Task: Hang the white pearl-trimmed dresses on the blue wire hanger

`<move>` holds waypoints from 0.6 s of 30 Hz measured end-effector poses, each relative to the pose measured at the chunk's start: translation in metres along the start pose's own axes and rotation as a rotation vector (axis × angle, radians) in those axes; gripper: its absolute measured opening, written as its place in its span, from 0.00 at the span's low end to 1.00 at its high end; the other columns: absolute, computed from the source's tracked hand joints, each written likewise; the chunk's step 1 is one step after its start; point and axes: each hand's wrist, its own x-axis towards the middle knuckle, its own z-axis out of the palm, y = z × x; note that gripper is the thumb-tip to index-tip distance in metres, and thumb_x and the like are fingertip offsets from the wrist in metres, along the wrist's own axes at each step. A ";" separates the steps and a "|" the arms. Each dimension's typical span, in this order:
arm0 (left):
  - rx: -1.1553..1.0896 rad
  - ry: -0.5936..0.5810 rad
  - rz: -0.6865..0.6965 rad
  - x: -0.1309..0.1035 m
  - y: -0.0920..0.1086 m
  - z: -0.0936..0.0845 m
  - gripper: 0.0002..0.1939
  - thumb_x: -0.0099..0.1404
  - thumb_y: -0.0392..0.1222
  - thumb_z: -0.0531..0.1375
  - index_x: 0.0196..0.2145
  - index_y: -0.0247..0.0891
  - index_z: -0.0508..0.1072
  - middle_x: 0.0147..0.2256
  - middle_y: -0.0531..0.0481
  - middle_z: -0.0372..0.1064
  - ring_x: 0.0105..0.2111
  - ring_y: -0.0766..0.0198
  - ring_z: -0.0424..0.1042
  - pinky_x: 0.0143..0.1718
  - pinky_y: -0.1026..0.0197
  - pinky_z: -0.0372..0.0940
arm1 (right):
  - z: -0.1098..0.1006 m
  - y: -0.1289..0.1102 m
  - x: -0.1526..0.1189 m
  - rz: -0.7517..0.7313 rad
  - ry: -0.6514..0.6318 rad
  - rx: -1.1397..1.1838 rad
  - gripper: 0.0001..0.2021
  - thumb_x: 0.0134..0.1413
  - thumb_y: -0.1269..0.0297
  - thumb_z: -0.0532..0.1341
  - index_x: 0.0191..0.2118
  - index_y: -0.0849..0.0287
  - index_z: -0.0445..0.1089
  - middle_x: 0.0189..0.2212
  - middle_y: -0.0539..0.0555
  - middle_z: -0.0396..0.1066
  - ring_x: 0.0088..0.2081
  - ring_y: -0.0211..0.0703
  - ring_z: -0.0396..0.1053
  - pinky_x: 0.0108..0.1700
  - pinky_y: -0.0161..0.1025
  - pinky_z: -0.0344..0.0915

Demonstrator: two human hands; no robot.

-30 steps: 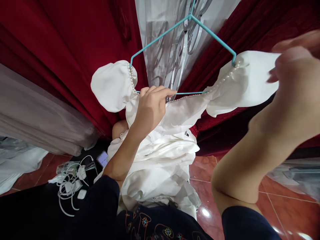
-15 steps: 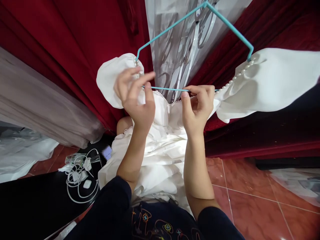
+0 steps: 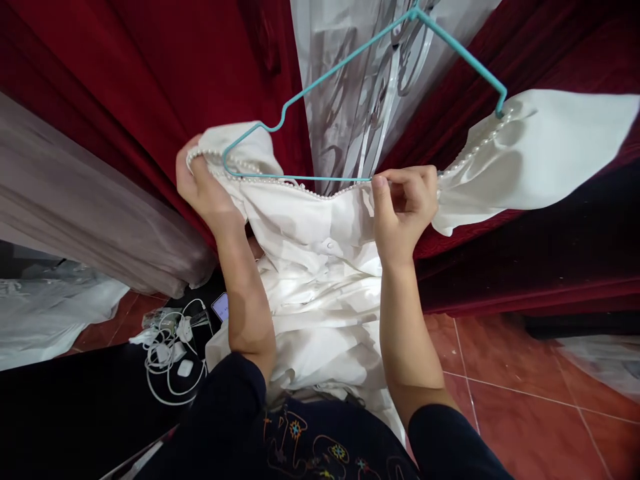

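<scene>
A white dress [image 3: 310,227] with pearl trim along its neckline and sleeves lies over the lap and extends up to a light blue hanger [image 3: 345,63]. My left hand [image 3: 203,183] grips the pearl-edged left sleeve, pulled outward, and the hanger's left end shows bare in front of the cloth. With fingers pinched, my right hand [image 3: 404,203] holds the hanger's lower bar near the neckline. The right puff sleeve [image 3: 545,157] hangs from the hanger's right end, its pearl edge beside the hook-shaped notch.
Red curtains [image 3: 150,67] and sheer pale fabric [image 3: 90,193] surround the dress. At the lower left, a black surface [image 3: 75,400] bears tangled white cables [image 3: 167,347], a small white case [image 3: 185,368] and a phone [image 3: 220,307]. Red floor tiles [image 3: 525,400] show at right.
My left hand has moved left and taken hold of the sleeve edge. The sleeve has come away from the hanger's left notch, exposing that end. My right hand stays on the lower bar.
</scene>
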 end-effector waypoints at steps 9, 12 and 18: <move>-0.313 -0.573 -0.245 -0.109 0.081 0.034 0.25 0.76 0.63 0.59 0.60 0.45 0.71 0.59 0.43 0.78 0.59 0.52 0.79 0.58 0.54 0.76 | 0.009 -0.005 -0.005 0.042 -0.011 0.027 0.18 0.71 0.41 0.60 0.40 0.50 0.75 0.39 0.56 0.68 0.40 0.47 0.65 0.38 0.47 0.66; -0.207 -0.576 -0.315 -0.120 0.103 0.060 0.18 0.84 0.56 0.44 0.60 0.46 0.62 0.54 0.43 0.80 0.58 0.57 0.80 0.57 0.53 0.76 | 0.003 -0.002 -0.005 0.050 -0.031 0.003 0.18 0.70 0.41 0.60 0.40 0.49 0.75 0.40 0.57 0.69 0.41 0.47 0.66 0.39 0.48 0.68; -0.204 -0.477 -0.426 -0.128 0.111 0.075 0.11 0.84 0.44 0.39 0.50 0.46 0.58 0.44 0.46 0.80 0.53 0.58 0.82 0.48 0.53 0.76 | -0.027 0.009 0.005 -0.008 -0.154 0.054 0.16 0.71 0.46 0.61 0.48 0.51 0.78 0.46 0.59 0.71 0.54 0.52 0.69 0.54 0.55 0.69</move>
